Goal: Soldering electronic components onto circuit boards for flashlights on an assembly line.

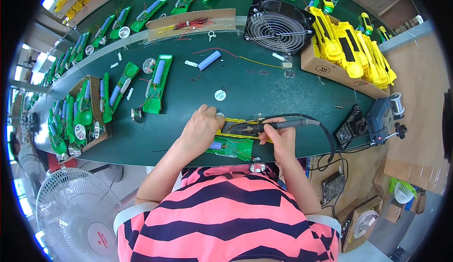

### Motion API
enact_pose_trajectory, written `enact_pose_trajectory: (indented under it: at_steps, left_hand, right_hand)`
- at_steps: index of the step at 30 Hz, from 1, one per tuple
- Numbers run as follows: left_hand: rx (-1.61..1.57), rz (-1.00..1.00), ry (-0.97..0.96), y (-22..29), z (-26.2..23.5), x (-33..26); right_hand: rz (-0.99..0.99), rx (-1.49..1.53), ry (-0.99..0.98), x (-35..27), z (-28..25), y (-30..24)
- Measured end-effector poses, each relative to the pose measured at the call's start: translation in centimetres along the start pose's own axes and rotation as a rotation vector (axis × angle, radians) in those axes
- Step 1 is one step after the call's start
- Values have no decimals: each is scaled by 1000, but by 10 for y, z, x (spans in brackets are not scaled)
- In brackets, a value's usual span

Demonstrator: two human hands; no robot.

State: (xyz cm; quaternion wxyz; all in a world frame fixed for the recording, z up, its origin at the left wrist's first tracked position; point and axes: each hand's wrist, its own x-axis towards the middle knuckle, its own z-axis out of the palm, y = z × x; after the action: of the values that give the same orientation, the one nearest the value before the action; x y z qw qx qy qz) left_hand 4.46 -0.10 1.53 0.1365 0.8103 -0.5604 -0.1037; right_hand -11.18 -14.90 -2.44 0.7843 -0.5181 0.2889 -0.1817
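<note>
Close in front of me, a yellow flashlight housing half [230, 134] with a dark inside lies on the green bench. My left hand [204, 126] is closed at its left end, fingers bent down onto it. My right hand [281, 138] grips a soldering iron [285, 124] with a dark handle, its front end pointing left over the housing. The exact spot the tip touches is too small to tell. Nearer me, beside the housing, lies a green housing half [243, 148] with a circuit board and a blue battery cell [216, 145]. A shiny reflector [257, 167] sits at the bench edge.
A black fan [277, 30] stands at the back, beside a carton [325, 66] of yellow housings. At right are a soldering station [380, 120] and solder spool [397, 103], with the iron's black cable [328, 137] looping nearby. A box [101, 137] at left holds several green assemblies.
</note>
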Motion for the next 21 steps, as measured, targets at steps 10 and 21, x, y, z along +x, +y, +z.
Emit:
enact_pose_trajectory:
  at_steps: [10, 21]
  left_hand:
    - [-44, 1, -4, 1, 0, 0]
    - [5, 33, 24, 0, 2, 1]
  right_hand:
    - [3, -30, -39, 2, 4, 2]
    - [-117, -6, -32, -7, -6, 0]
